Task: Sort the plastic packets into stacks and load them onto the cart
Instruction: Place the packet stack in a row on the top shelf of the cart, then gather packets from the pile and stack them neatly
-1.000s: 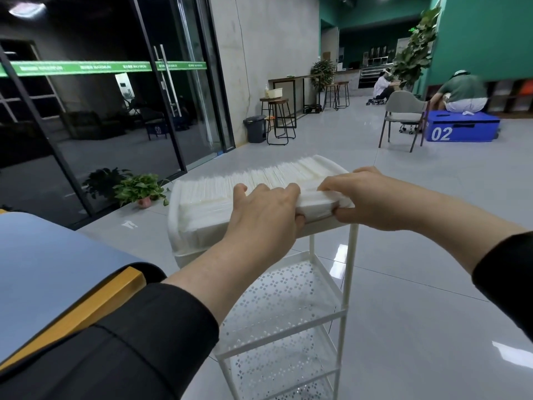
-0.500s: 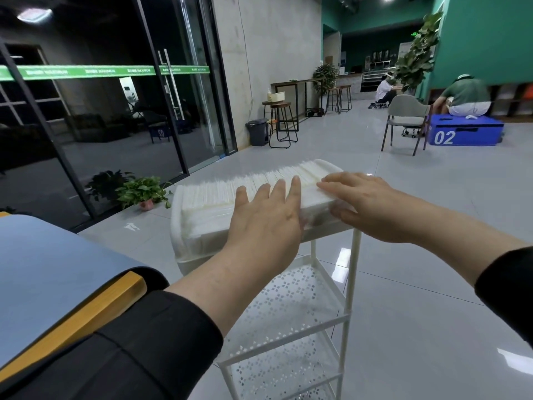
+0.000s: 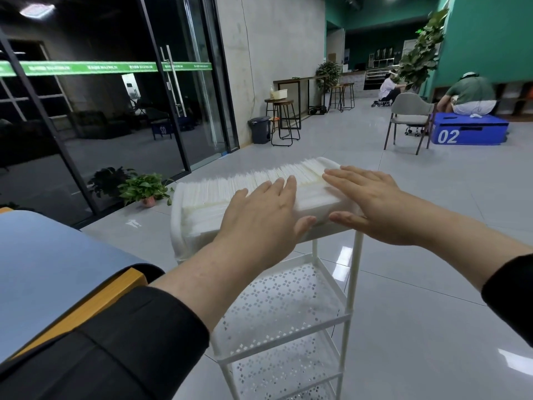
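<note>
A long row of white plastic packets (image 3: 230,187) stands on edge in the top tray of a white wire cart (image 3: 350,284). My left hand (image 3: 261,219) lies flat over the near side of the row, fingers straight. Over the row's right end my right hand (image 3: 372,206) is spread with straight fingers, its thumb at the tray's near rim. Neither hand grips anything. The cart's lower perforated shelves (image 3: 277,295) hold nothing that I can see.
A blue-topped table with a wooden edge (image 3: 57,272) is at my left. Potted plants (image 3: 144,187) stand by the glass doors. Farther off are a grey chair (image 3: 409,116), a blue box marked 02 (image 3: 470,132), stools, a bin and two seated people.
Both hands have let go of the packets' near end and flattened out over the row. The fingers went from curled round the stack to straight, and the right hand has lifted slightly.
</note>
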Action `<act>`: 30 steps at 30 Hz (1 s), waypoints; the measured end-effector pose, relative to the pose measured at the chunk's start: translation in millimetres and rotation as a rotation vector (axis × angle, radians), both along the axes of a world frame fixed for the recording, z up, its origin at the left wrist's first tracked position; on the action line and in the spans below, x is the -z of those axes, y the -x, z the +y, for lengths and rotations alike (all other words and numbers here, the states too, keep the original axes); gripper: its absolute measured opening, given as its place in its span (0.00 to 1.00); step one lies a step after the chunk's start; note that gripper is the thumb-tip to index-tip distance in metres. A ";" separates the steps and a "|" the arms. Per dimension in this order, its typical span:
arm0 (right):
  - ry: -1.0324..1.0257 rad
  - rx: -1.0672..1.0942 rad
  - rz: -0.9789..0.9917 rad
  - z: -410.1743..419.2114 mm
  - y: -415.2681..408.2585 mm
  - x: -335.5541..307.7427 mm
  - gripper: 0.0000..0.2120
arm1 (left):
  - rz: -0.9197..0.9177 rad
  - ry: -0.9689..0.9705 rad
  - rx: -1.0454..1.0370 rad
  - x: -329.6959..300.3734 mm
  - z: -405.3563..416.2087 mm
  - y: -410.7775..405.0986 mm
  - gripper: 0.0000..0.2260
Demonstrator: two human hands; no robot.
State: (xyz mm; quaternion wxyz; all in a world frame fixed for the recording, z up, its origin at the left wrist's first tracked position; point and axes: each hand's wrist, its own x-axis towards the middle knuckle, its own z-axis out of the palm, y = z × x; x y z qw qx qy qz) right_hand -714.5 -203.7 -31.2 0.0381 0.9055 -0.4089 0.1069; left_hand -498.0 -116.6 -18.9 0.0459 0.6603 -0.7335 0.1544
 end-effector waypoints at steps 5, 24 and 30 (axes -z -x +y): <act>0.038 -0.052 -0.149 8.1 -1.4 -11.4 0.33 | 0.087 0.070 -0.084 -5.3 42.6 -33.1 0.38; -0.090 -0.329 -0.199 116.5 -177.6 -39.1 0.26 | 0.226 0.216 -0.229 -19.6 147.4 -137.5 0.25; -0.164 -0.625 -0.128 206.1 -346.4 -47.0 0.28 | 0.154 0.251 -0.627 -28.8 273.3 -274.8 0.24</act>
